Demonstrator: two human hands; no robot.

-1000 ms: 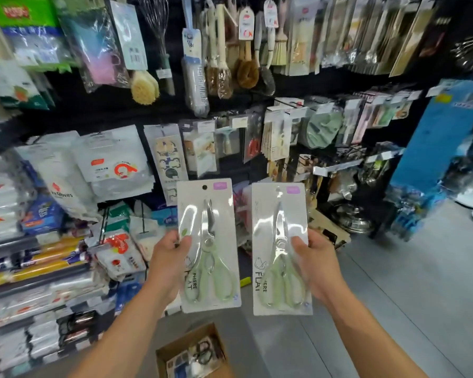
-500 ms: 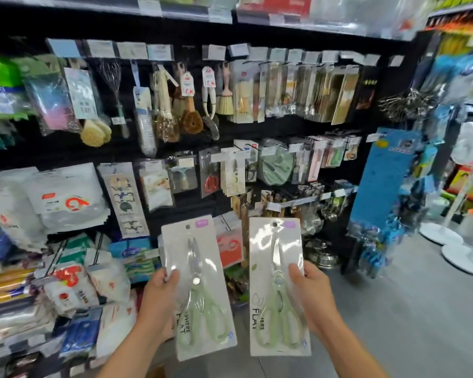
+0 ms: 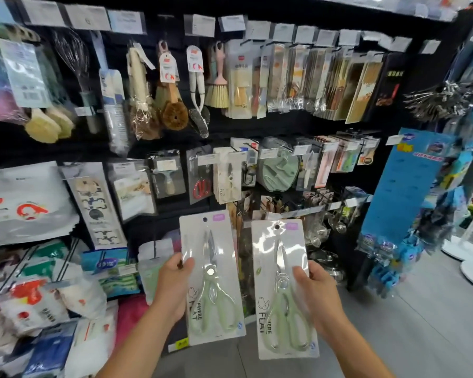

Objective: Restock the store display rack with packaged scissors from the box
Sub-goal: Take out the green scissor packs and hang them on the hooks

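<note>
At the bottom centre of the frame, nearest the camera, two hands each gripped one pack. The left hand (image 3: 172, 285) was curled round the left edge of the left scissors pack (image 3: 212, 276), thumb on its front. The right hand (image 3: 316, 293) held the right edge of the right scissors pack (image 3: 283, 290) the same way. The two packs were side by side, apart, upright, over the grey floor (image 3: 421, 323). Each was a white card under a clear blister holding one pair of pale green-handled scissors, blades up (so two pairs in all), with a hang hole at the top.

Beyond them, filling the frame, stood the black display rack (image 3: 257, 129). At its middle hung a stack of like white packs (image 3: 225, 175), too overlapped to count, just right of one red-handled scissors pack (image 3: 201, 181). A whisk (image 3: 74, 58) hung at the upper left.
</note>
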